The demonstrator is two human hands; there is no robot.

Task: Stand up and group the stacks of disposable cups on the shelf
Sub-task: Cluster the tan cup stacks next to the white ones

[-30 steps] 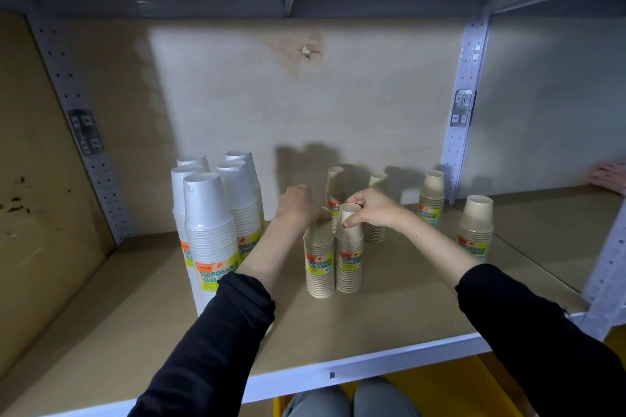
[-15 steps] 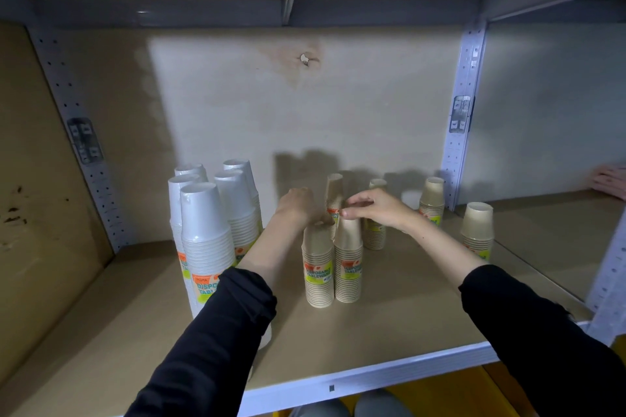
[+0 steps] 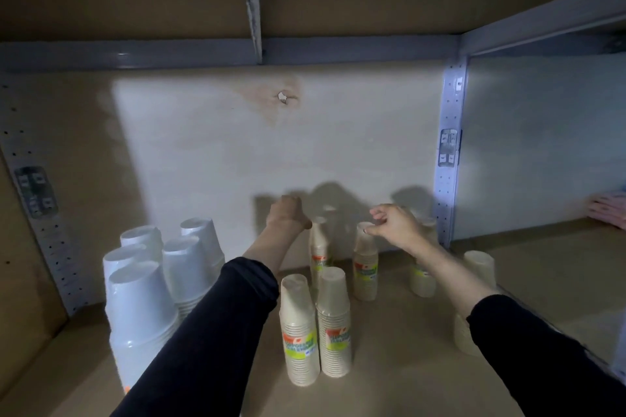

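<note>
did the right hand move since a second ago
Yes. The right hand has left the front pair of tan cup stacks and gone deeper, toward the back wall, where it pinches the top of a rear tan cup stack.

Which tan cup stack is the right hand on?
The tan paper cup stack in the back row, just behind the front pair's right stack: the right hand pinches its top. No other stack is under that hand.

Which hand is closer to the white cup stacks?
Left. The left hand is to the right of the white cup stacks and farther back; the right hand is farther right still, pinching the top of a tan cup stack.
</note>
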